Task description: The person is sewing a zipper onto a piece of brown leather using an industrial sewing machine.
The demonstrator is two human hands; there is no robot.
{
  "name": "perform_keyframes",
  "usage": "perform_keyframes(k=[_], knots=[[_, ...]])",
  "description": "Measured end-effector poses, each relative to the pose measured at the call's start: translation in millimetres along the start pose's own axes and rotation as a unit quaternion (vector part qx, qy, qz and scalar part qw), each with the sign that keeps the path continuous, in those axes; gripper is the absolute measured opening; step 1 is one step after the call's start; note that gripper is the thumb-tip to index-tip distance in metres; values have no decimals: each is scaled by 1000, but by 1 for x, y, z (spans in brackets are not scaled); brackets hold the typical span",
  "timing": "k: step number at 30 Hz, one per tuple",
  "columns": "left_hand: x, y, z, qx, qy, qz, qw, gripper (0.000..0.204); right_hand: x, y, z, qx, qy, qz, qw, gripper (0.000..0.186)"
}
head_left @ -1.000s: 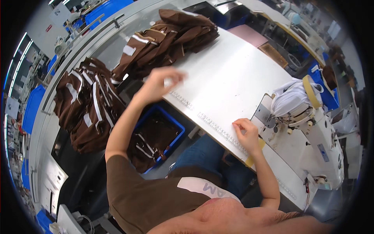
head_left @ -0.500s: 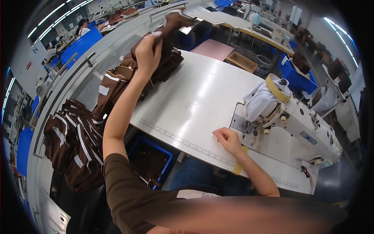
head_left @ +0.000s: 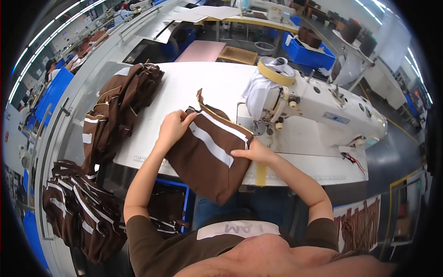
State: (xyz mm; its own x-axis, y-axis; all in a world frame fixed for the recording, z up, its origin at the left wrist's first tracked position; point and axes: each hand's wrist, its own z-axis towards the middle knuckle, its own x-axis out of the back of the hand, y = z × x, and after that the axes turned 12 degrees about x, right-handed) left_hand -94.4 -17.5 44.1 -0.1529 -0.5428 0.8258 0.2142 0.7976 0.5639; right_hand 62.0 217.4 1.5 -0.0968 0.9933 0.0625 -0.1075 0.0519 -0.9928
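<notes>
Between my two hands hangs a brown fabric piece (head_left: 198,159) with white strips and a yellowish zipper edge along its top. My left hand (head_left: 174,127) pinches its upper left corner. At its right side my right hand (head_left: 251,151) grips it, thumb lying over the cloth near the end of a white strip. The lower part of the piece droops past the front edge of the white sewing table (head_left: 184,83). Just right of my right hand stands a white sewing machine (head_left: 323,106), with white cloth and a roll of yellow tape (head_left: 276,71) on its head.
A pile of brown pieces (head_left: 117,99) lies at the table's left, and another brown pile (head_left: 80,207) sits nearer on the left. A blue bin (head_left: 185,207) holds brown cloth below the table edge. Farther back are a wooden tray (head_left: 237,56) and a blue crate (head_left: 311,55).
My left hand has brought a brown piece from the far left pile to the table's front middle. My right hand, empty before, now holds its right side. The view has turned rightward.
</notes>
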Motion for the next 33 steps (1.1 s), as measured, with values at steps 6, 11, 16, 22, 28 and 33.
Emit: perform_keyframes(k=[6,11,16,22,28,33], knots=[[-57,15,46,41,-22,66,997,64,-6,-19,-44,-45,-145,-245,958,75],[-63,16,45,17,-218,-119,968,30,25,-54,-90,-52,-221,-421,878,50],[-55,22,-10,55,-311,-520,794,16,50,-93,-81,-103,-81,-401,906,39],[-67,13,-19,69,-320,-371,869,18,5,-36,-11,127,25,-354,926,23],[-66,37,-6,206,-217,-312,902,40,-12,0,31,140,-30,-372,917,20],[-67,48,4,78,-196,-163,964,56,-22,7,29,145,-2,-375,915,13]])
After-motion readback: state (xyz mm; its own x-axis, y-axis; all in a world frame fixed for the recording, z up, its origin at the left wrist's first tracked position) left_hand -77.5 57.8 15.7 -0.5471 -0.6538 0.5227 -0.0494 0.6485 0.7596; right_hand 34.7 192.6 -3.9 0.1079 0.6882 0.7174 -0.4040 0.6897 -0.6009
